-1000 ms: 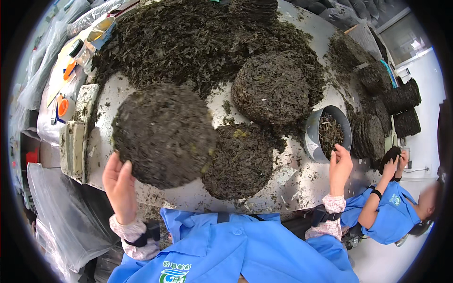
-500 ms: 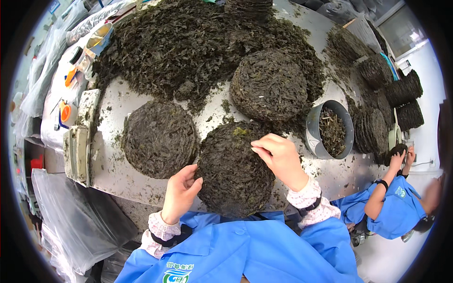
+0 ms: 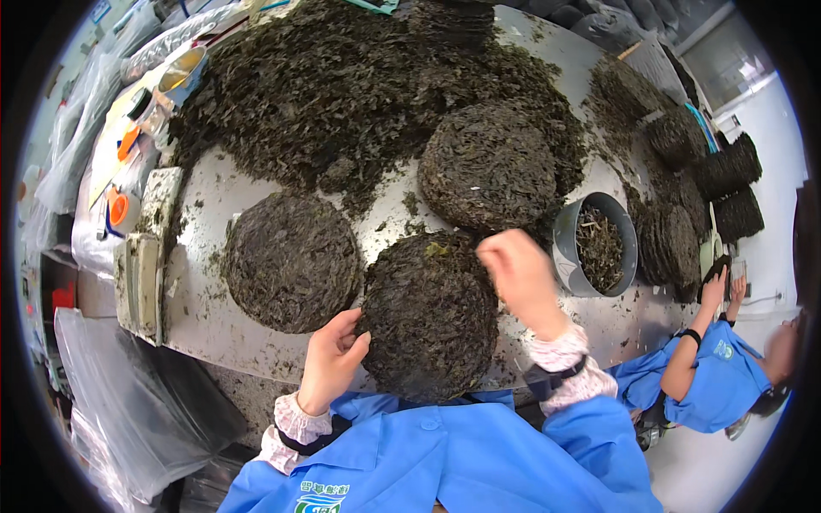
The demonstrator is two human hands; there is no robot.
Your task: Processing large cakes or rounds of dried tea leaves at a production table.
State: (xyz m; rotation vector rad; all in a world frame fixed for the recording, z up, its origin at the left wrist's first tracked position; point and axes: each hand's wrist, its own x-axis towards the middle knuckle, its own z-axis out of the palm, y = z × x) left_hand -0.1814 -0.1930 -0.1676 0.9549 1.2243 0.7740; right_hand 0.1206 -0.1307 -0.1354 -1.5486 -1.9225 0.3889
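- A dark, round seaweed cake (image 3: 432, 329) was placed at near centre.
- Its left edge was touched by the half-curled left hand (image 3: 332, 355).
- The right hand (image 3: 518, 272) was blurred beside its far-right edge; neither grip could be told.

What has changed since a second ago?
The left hand released a dark round seaweed disc onto the silvery metal table and moved right to a second dark round seaweed disc, now slightly nearer the person. The right hand moved left from beside the grey round tub, which stayed put.
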